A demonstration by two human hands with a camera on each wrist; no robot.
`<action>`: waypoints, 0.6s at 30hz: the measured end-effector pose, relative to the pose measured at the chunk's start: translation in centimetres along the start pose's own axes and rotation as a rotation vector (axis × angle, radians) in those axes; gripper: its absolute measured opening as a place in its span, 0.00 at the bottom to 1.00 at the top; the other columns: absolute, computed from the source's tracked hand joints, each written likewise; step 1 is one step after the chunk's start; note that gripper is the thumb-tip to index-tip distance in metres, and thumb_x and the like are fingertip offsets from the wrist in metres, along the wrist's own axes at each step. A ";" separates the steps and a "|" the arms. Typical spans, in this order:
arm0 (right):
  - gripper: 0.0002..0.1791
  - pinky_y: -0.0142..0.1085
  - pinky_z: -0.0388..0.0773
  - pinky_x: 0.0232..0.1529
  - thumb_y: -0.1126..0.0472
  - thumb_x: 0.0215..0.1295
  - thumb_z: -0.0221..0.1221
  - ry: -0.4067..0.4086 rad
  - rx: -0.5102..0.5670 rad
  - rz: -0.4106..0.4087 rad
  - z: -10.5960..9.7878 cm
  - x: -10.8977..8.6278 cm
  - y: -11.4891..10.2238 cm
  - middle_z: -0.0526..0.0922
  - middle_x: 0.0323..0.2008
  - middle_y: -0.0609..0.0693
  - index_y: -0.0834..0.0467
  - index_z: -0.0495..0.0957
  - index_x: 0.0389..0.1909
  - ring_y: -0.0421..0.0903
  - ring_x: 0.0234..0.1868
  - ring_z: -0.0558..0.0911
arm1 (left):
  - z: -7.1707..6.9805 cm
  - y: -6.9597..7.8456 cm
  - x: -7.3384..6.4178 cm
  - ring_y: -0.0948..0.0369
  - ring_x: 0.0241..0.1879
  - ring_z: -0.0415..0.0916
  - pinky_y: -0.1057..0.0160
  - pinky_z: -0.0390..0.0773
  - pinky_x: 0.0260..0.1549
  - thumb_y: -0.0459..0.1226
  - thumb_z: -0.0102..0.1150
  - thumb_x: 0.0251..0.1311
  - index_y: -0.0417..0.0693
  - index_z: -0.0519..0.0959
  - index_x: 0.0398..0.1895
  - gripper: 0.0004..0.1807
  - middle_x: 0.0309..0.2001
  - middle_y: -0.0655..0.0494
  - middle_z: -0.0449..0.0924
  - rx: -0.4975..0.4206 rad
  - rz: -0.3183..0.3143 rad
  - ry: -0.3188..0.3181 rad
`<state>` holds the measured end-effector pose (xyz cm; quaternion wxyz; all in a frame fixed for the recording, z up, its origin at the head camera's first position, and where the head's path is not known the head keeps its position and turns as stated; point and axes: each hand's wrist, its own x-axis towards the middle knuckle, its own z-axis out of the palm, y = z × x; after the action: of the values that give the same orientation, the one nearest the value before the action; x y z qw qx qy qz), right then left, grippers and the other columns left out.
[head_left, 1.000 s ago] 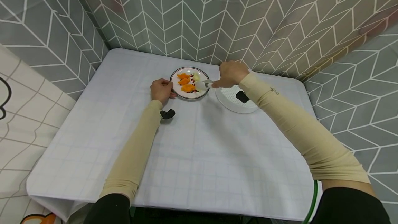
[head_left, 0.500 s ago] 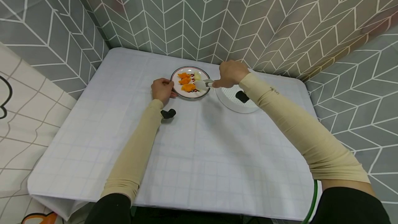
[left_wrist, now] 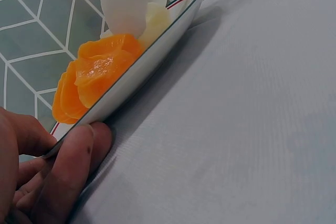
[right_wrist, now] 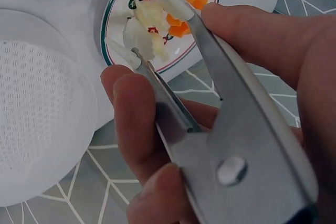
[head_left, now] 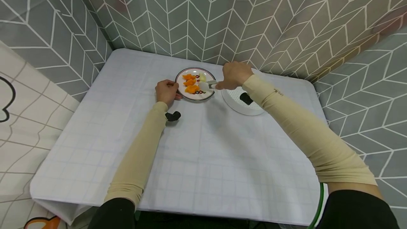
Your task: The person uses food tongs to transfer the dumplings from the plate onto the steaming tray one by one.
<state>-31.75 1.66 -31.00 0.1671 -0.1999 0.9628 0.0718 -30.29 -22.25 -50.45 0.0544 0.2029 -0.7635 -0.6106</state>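
Observation:
My left hand (head_left: 166, 91) pinches the left rim of a round plate (left_wrist: 142, 65) between thumb and fingers. Orange slices (left_wrist: 105, 72) lie on the plate's left side, slightly overlapping one another. Pale yellow pieces (right_wrist: 149, 17) lie on its right side, over the printed pattern. My right hand (head_left: 235, 75) grips a pair of metal tongs (right_wrist: 241, 129) with white tips. In the right wrist view the tips are spread apart over the pale pieces. From the left wrist, one broad white tip (left_wrist: 123, 3) stands down right at the food.
A white round basket (head_left: 240, 107) with a perforated bottom sits right of the plate, partly under my right forearm. The table (head_left: 197, 158) wears a white cloth. Its far edge meets a grey patterned wall (head_left: 203, 17) just behind the plate.
Very little differs. My right hand has shifted slightly left with the tongs; my left hand keeps its hold on the plate rim.

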 end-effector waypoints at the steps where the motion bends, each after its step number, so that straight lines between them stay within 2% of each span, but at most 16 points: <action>1: 0.29 0.49 0.84 0.44 0.36 0.69 0.64 -0.002 0.001 -0.002 0.0 0.1 0.0 0.84 0.44 0.55 0.61 0.81 0.47 0.54 0.43 0.80 | 0.0 0.0 0.0 0.66 0.17 0.83 0.69 0.88 0.23 0.36 0.56 0.77 0.35 0.80 0.61 0.17 0.43 0.42 0.84 0.002 -0.002 0.001; 11: 0.27 0.43 0.81 0.36 0.36 0.69 0.64 -0.003 -0.011 -0.035 0.2 0.3 0.6 0.86 0.40 0.53 0.59 0.85 0.39 0.50 0.39 0.80 | 0.0 0.1 0.0 0.64 0.18 0.83 0.68 0.89 0.23 0.37 0.57 0.77 0.36 0.80 0.60 0.16 0.41 0.43 0.84 0.009 0.000 0.001; 18: 0.25 0.40 0.78 0.32 0.37 0.69 0.64 -0.017 0.014 -0.045 -0.4 -0.4 1.4 0.87 0.39 0.51 0.58 0.88 0.39 0.49 0.36 0.79 | 0.0 0.0 -0.1 0.66 0.16 0.82 0.68 0.88 0.21 0.36 0.57 0.77 0.35 0.80 0.59 0.16 0.39 0.43 0.83 -0.011 0.018 0.000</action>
<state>-32.12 2.98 -30.36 0.1783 -0.2196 0.9571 0.0631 -30.22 -22.25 -50.39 0.0612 0.1957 -0.7619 -0.6144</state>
